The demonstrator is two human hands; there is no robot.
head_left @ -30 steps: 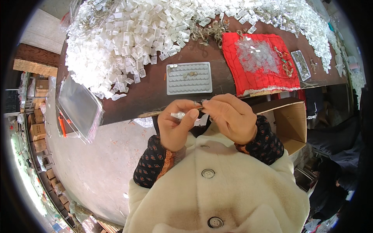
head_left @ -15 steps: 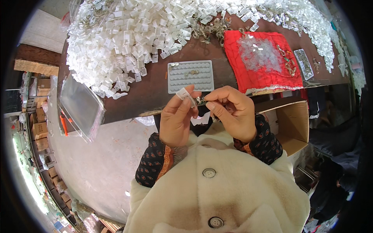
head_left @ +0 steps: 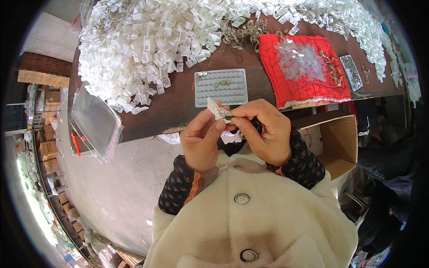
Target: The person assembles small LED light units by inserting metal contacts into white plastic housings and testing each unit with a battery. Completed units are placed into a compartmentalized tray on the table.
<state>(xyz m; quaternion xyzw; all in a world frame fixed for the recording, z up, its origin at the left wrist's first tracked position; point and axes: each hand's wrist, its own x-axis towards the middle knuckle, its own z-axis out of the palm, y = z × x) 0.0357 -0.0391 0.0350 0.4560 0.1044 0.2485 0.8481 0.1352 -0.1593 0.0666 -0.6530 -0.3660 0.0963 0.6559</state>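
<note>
My left hand [head_left: 199,142] pinches a small white plastic case [head_left: 213,107] between thumb and fingers, with a pale flap standing up from it. My right hand [head_left: 270,136] is closed at the fingertips, its thumb and forefinger meeting the case's right side. A small, dark, shiny piece [head_left: 228,118] shows between the two hands, too small and covered to name. Both hands are held just off the table's near edge, below a pale grey tray [head_left: 220,95] with rows of hollows and several small round pieces in it.
White plastic cases [head_left: 147,49] lie heaped along the far side. A red cloth [head_left: 275,80] bears clear bits and small trinkets, with a clear box [head_left: 351,73] beside it. Clear plastic bags [head_left: 94,118] overhang the left edge. Below right stands a cardboard box [head_left: 342,140].
My right hand has moved left, bringing its fingertips against the white case. The case has turned in my left hand, its flap now more upright.
</note>
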